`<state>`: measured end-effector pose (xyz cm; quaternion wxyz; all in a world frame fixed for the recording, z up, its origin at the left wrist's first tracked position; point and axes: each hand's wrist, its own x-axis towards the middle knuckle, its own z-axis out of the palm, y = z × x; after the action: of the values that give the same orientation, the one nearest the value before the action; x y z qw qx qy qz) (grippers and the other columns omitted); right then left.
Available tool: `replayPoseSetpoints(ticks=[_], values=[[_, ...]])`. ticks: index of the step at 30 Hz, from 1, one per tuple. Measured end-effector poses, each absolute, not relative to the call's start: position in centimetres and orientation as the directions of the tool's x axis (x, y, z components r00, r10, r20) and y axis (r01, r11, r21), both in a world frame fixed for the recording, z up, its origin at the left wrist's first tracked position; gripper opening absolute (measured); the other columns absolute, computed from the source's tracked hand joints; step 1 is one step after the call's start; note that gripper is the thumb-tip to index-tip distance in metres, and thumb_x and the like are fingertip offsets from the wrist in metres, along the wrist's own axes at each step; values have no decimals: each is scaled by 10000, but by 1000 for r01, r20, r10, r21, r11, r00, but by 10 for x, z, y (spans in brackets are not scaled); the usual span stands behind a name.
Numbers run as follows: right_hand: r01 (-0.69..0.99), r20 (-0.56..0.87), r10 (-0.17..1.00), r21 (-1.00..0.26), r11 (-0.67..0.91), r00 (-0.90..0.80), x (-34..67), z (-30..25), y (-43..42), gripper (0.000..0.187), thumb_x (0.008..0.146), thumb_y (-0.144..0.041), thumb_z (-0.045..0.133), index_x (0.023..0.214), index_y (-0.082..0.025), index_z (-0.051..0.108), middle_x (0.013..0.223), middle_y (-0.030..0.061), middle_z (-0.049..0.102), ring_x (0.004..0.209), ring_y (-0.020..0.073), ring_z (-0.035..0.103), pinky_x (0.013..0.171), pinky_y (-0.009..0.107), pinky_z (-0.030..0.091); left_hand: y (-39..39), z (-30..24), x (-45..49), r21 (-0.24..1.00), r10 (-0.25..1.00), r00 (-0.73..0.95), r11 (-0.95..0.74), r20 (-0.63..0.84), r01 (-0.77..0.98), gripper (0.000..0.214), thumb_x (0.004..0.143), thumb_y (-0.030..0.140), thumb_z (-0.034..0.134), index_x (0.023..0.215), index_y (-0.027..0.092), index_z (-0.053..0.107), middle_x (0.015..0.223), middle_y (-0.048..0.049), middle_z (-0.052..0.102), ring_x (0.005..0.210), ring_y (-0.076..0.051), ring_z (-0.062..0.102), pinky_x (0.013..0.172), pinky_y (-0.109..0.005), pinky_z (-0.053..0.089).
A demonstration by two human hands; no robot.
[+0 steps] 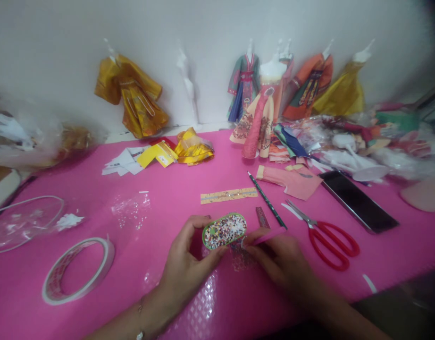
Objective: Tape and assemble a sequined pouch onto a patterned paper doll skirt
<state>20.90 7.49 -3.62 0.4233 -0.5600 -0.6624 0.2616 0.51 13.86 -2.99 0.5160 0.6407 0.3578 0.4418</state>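
My left hand [189, 259] is closed around a small oval green-rimmed box of beads [226, 230], thumb along its near edge. The tiny beads inside are white, dark and reddish. Just right of the box, my right hand [279, 255] pinches a slim pink tool [270, 235]; its exact kind cannot be made out. Below the fingertips of my right hand lies a clear patterned plastic packet [243, 260], partly covered. A dark red patterned fabric strip [262, 217] and a dark green pencil [269, 203] lie beyond this hand. Farther back is a yellow patterned strip [228, 195].
Red-handled scissors [332, 241] and a black phone [359, 201] lie at right. A tape roll [78, 269] rests at left. Doll forms in dresses [143, 94] stand along the wall. Fabric scraps and plastic bags [359, 146] crowd the back right of the pink table [139, 250].
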Motion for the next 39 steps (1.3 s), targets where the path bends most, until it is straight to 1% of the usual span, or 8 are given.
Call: replayPoseSetpoints(ticks=[5,10,16,21,25,31,36,39], values=[[530,272,962,-818,225,12,209,-36,74,73,913,-211,615,967,-239,656,916,5,760,841,174,713,770,306,549,139,-31,5,979,912,357,-203,201,-30,334,806,190,757,1083,266,587,994,11,635,914,-131,615,786,-225,519],[529,262,964,-826,196,52,208,-35,74,92,906,-203,622,970,-255,663,919,-2,764,843,171,717,775,299,560,138,-31,5,979,915,353,-199,197,-32,326,808,192,753,1081,244,584,1006,-8,631,925,-148,616,785,-243,526],[443,318,925,-874,200,208,210,-33,74,81,903,-224,617,974,-245,648,902,16,741,831,173,723,686,263,582,139,-29,6,981,923,339,-195,182,4,301,799,210,747,1052,217,585,980,-22,635,894,-167,617,749,-269,527],[376,366,884,-893,246,292,212,-32,71,101,906,-196,612,990,-245,640,917,16,705,878,175,692,773,294,572,139,-26,7,977,920,341,-212,195,11,287,801,201,738,1044,211,588,952,-22,632,869,-167,616,739,-279,527],[353,429,856,-878,322,287,212,-30,70,149,908,-137,591,992,-249,644,918,12,688,899,177,668,809,310,554,139,-26,7,976,909,360,-217,211,-26,281,804,200,741,1039,222,588,951,-17,616,865,-156,607,739,-270,523],[266,515,821,-851,454,248,212,-28,68,250,896,-64,565,1043,-261,610,927,14,667,876,188,662,808,354,553,140,-26,7,967,896,383,-255,226,25,268,799,220,752,1018,217,598,967,-29,588,919,-177,575,776,-289,499],[241,546,818,-831,501,181,212,-24,64,308,910,-76,531,1106,-311,568,909,21,674,848,218,663,758,408,566,138,-21,4,920,825,475,-385,306,76,277,808,268,755,1042,235,610,968,-30,583,904,-196,568,757,-310,479],[257,570,809,-811,525,147,214,-23,62,306,931,-123,537,1147,-340,542,885,30,692,823,233,672,746,433,572,134,-20,2,871,765,555,-472,327,137,317,801,301,767,1066,237,605,984,-46,593,913,-222,579,772,-352,481]])
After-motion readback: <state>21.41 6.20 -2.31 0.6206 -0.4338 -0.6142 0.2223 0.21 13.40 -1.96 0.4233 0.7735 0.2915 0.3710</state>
